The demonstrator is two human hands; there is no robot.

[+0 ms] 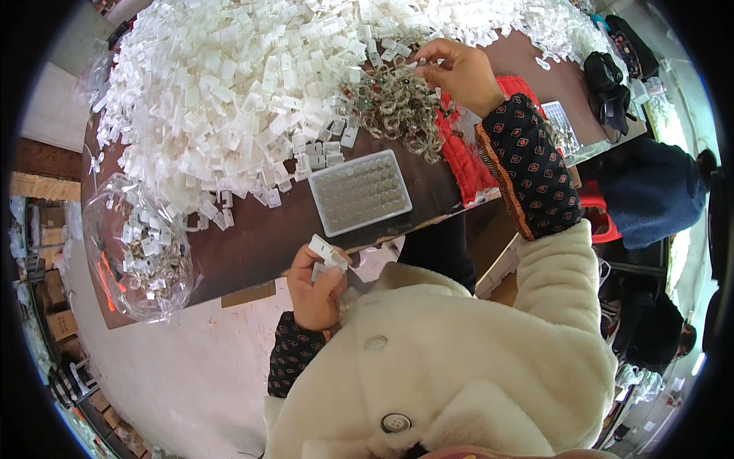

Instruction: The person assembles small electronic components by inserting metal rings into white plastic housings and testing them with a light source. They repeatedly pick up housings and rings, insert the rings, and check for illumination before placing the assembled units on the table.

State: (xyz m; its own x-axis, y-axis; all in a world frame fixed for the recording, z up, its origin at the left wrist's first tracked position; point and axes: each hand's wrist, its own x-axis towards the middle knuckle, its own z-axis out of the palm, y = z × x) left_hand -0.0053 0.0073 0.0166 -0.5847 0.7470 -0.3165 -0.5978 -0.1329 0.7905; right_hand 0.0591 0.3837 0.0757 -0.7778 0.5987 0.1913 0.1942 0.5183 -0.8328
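My left hand point(315, 287) is held close to my chest, below the table edge, closed around a small white plastic clip piece point(326, 252). My right hand point(459, 70) reaches out over the brown table point(252, 237) and pinches a small metal part at the top of a heap of metal rings and clips point(397, 107). A huge pile of white plastic pieces point(245, 84) covers the far part of the table, just left of my right hand. A clear rectangular tray point(359, 191) with rows of round cells lies between my two hands.
A clear plastic bag point(141, 245) holding assembled pieces sits at the table's left end. A red cloth point(466, 157) lies under my right forearm. A second tray point(562, 122) and a black bag point(608, 84) are at the right. Another person in dark blue point(650, 191) sits at right.
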